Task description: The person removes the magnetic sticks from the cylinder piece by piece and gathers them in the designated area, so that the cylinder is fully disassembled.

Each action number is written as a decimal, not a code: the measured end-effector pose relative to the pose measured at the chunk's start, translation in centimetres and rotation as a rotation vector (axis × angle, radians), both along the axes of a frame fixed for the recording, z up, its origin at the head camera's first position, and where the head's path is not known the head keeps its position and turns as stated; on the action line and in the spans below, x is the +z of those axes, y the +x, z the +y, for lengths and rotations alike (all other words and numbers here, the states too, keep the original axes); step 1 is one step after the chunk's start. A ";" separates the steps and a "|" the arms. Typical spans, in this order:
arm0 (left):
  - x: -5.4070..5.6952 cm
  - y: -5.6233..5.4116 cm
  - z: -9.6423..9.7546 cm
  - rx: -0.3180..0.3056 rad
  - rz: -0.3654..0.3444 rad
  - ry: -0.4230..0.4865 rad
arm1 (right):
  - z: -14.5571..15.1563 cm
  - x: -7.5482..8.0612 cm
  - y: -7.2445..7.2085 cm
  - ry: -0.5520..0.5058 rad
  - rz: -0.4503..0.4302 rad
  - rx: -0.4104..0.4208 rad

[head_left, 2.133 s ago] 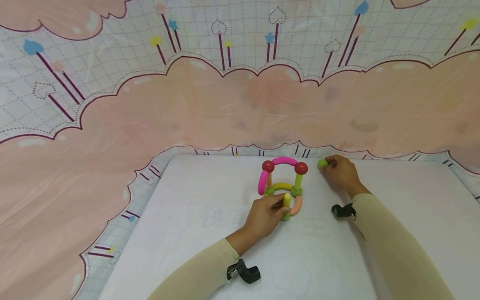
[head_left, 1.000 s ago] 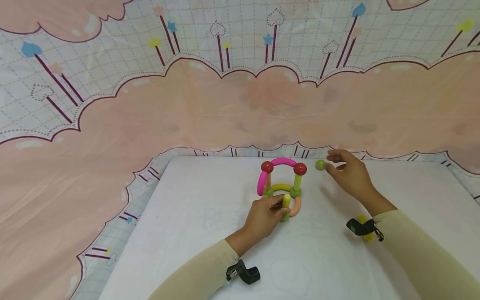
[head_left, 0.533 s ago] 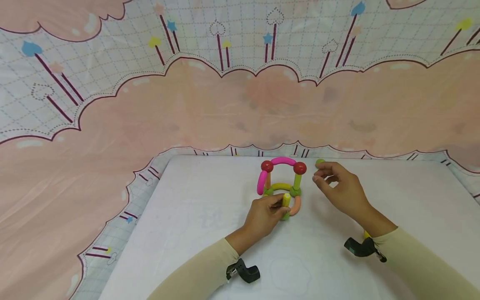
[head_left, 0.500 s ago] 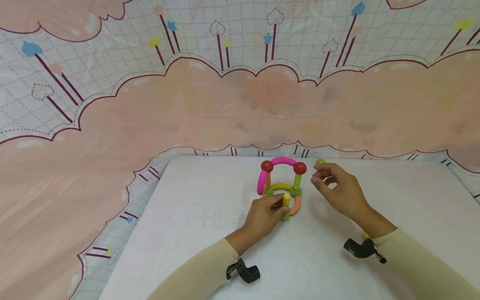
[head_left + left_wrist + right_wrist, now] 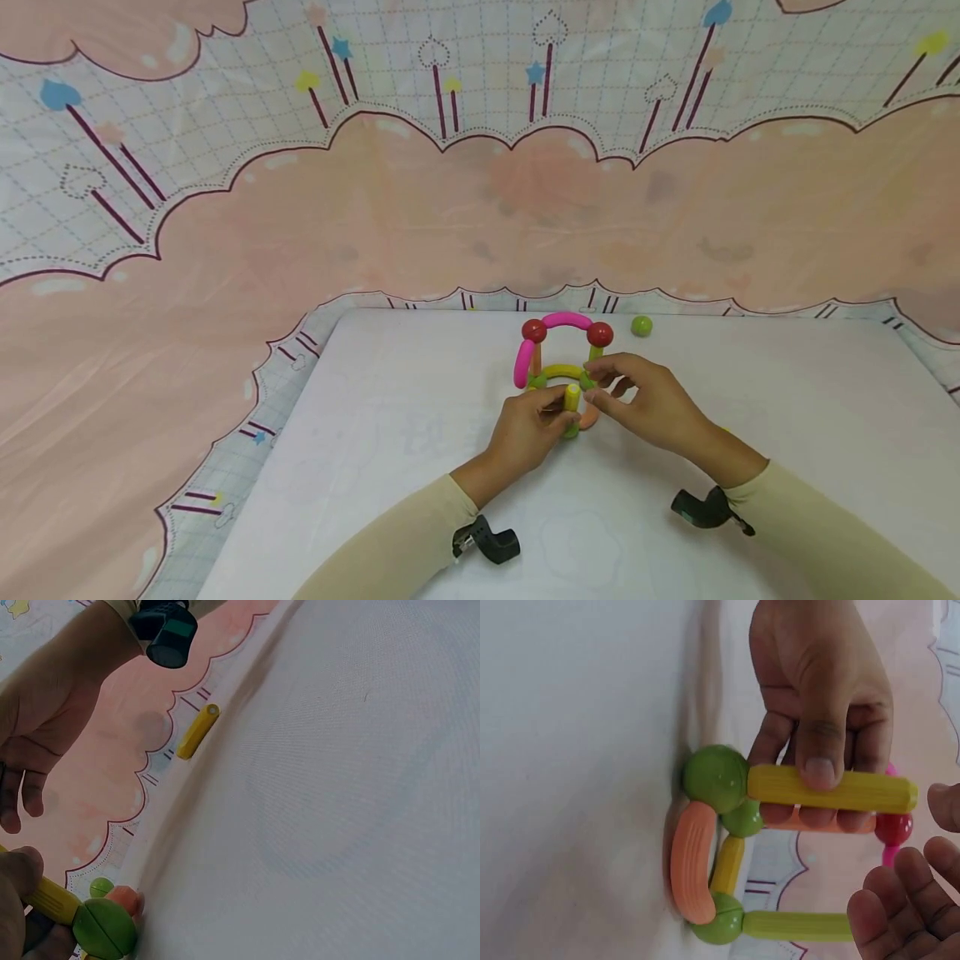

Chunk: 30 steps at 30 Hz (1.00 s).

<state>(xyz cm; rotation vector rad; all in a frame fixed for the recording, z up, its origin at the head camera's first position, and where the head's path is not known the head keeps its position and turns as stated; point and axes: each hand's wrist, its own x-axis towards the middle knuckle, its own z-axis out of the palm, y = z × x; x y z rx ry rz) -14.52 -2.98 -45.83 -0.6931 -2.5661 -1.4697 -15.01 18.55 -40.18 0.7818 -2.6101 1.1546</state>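
My left hand [image 5: 525, 429] pinches an upright yellow stick [image 5: 855, 790] between thumb and fingers. The stick's lower end sits on a green ball [image 5: 715, 778], part of a ball-and-stick building toy. Two red balls [image 5: 599, 335] top that frame, joined by a pink curved rod [image 5: 566, 319]. Lower down, an orange curved rod [image 5: 692, 862] and a yellow curved rod [image 5: 561, 371] link green balls. My right hand [image 5: 660, 408] is just right of the yellow stick, fingers loosely bent and nothing between them. In the head view it hides part of the lime stick [image 5: 799, 925].
Near the far edge of the white table [image 5: 390, 367] lies a loose green ball [image 5: 642, 326], right of the toy frame. Another yellow stick [image 5: 199, 731] lies on the table, mostly behind my right forearm in the head view.
My right hand has let go of the loose green ball at the far edge and come left and nearer, to the toy frame. My left hand stays put with the yellow stick.
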 end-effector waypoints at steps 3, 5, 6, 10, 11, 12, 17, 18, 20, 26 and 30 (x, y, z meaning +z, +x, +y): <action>0.0 0.0 0.0 -0.001 0.005 -0.010 | -0.6 0.0 0.0 0.011 -0.021 0.023; 0.0 -0.1 -0.1 -0.001 0.017 -0.021 | -0.9 0.0 0.0 0.023 -0.022 0.035; 0.0 -0.1 -0.1 0.000 0.025 -0.028 | -1.1 -0.1 -0.1 0.028 -0.022 0.040; 0.1 0.0 -0.1 -0.001 0.036 -0.024 | -1.6 -0.3 -0.1 0.044 -0.023 0.051; 0.2 0.0 -0.1 0.000 0.039 -0.026 | -1.8 -0.3 -0.1 0.048 -0.023 0.052; 0.2 0.0 -0.1 0.000 0.040 -0.026 | -1.9 -0.3 -0.1 0.050 -0.026 0.053; 0.2 0.1 -0.1 0.002 0.040 -0.031 | -2.1 -0.4 -0.1 0.057 -0.025 0.050; 0.2 0.1 -0.1 0.000 0.037 -0.030 | -2.1 -0.4 -0.1 0.056 -0.026 0.049; 0.2 0.1 -0.1 -0.002 0.033 -0.030 | -2.1 -0.4 -0.1 0.054 -0.025 0.046; 0.4 0.1 -0.1 -0.002 0.031 -0.042 | -2.1 -0.5 -0.1 0.054 -0.014 0.042; 0.5 0.2 -0.1 -0.002 0.028 -0.060 | -2.1 -0.5 -0.1 0.061 -0.017 0.040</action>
